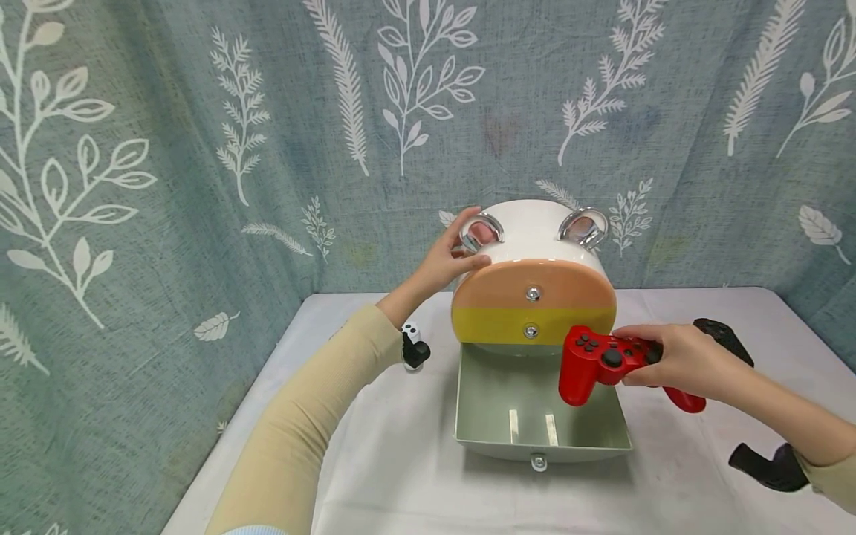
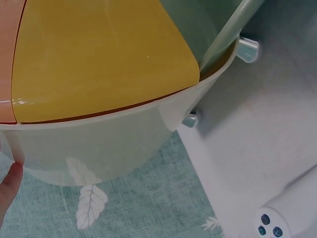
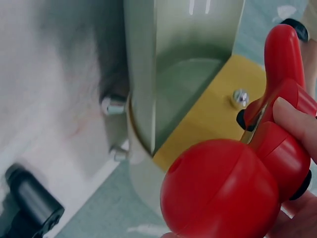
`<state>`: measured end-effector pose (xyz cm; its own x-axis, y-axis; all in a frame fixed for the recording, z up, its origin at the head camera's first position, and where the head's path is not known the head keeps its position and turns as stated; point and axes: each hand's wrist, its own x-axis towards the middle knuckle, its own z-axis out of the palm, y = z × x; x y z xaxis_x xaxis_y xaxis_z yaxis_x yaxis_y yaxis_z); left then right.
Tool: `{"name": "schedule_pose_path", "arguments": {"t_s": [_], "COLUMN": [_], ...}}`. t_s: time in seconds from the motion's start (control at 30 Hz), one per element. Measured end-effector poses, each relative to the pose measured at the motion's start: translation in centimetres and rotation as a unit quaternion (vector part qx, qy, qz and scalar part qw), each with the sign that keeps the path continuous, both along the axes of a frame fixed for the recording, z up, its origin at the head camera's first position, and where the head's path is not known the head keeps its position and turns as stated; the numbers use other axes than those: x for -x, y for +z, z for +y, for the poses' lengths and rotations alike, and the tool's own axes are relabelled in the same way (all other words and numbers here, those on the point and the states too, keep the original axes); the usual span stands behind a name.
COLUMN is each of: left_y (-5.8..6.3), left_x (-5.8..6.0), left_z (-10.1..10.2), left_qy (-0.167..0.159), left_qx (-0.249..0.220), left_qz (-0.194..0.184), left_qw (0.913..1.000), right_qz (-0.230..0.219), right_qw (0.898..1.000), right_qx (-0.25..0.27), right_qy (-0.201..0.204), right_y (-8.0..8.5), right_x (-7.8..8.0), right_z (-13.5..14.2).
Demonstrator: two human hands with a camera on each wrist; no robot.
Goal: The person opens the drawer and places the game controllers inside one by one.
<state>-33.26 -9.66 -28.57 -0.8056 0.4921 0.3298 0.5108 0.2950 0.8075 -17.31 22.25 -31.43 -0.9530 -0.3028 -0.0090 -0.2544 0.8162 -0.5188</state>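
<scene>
A small drawer cabinet (image 1: pixel 535 230) with a rounded white shell and silver ring-shaped ears stands on the table. Its orange and yellow drawer fronts (image 1: pixel 498 323) are closed, while the green bottom drawer (image 1: pixel 508 386) is pulled out. My left hand (image 1: pixel 446 256) rests on the shell's upper left side, by the left ring. One fingertip (image 2: pixel 12 181) touches the shell in the left wrist view. A red game controller (image 1: pixel 588 371) is pinched between thumb and fingers of my right hand (image 1: pixel 682 360), above the right side of the open drawer.
Left of the cabinet lies a white cylindrical object (image 2: pixel 282 218) with dark dots on its end. A black object (image 1: pixel 725 338) lies behind my right hand. Another black, tube-like piece (image 1: pixel 769 468) is by the right wrist. A leaf-patterned curtain (image 1: pixel 281 148) hangs behind the table.
</scene>
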Motion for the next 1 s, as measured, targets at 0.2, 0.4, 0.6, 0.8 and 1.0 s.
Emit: {"name": "schedule_pose_path", "arguments": {"t_s": [0.2, 0.4, 0.6, 0.8, 1.0], "left_y": [-0.1, -0.1, -0.2, 0.0, 1.4], "left_x": [0.1, 0.2, 0.1, -0.2, -1.7], "left_z": [0.0, 0.1, 0.1, 0.0, 0.2], "left_qy": [0.003, 0.003, 0.004, 0.005, -0.001], "left_qx": [0.000, -0.002, 0.001, 0.003, -0.004], "left_qz": [-0.007, -0.014, -0.010, -0.014, -0.024], "left_qw": [1.0000, 0.9999, 0.9999, 0.9999, 0.9997], "right_qz": [0.009, 0.003, -0.005, -0.008, 0.005], "right_qw": [1.000, 1.000, 0.999, 0.998, 0.997], "right_qx": [0.005, 0.020, 0.027, 0.044, 0.050], "right_qy": [0.017, 0.024, 0.028, 0.040, 0.056], "right_y": [-0.2, -0.3, -0.7, -1.4, -2.0], "right_x": [0.2, 0.5, 0.8, 1.3, 1.7], "right_z": [-1.7, -3.1, -4.6, -5.7, -6.6]}}
